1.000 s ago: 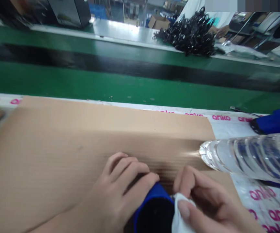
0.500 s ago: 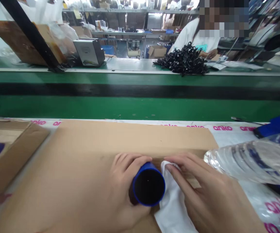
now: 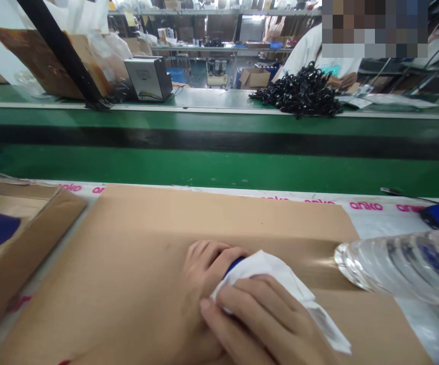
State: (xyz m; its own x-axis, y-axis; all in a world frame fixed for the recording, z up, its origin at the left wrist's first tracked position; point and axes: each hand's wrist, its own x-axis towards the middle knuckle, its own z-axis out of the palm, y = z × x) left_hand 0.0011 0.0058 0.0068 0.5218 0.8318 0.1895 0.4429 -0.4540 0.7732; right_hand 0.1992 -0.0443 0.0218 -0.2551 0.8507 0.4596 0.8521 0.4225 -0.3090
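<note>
My left hand point(image 3: 204, 284) is wrapped around an upright blue cylinder with a black top, low in the middle of the head view. Only a sliver of the blue rim point(image 3: 233, 266) shows between the fingers and the cloth. A white cloth point(image 3: 280, 274) lies over the cylinder's top, one corner hanging to the right. My right hand point(image 3: 265, 314) is closed on the cloth and presses it onto that top. Under both hands spreads a flat sheet of brown cardboard point(image 3: 139, 243).
A clear plastic bottle point(image 3: 390, 263) lies on its side at right. At left is an open carton point(image 3: 52, 223) with blue pieces inside. Beyond the green belt point(image 3: 150, 165), a person in white sits behind a pile of black cables point(image 3: 303, 94) and a grey box point(image 3: 145, 78).
My right hand has brought the white cloth from beside the cylinder up over its black top, covering it. My left hand keeps its grip. The whole view has shifted slightly.
</note>
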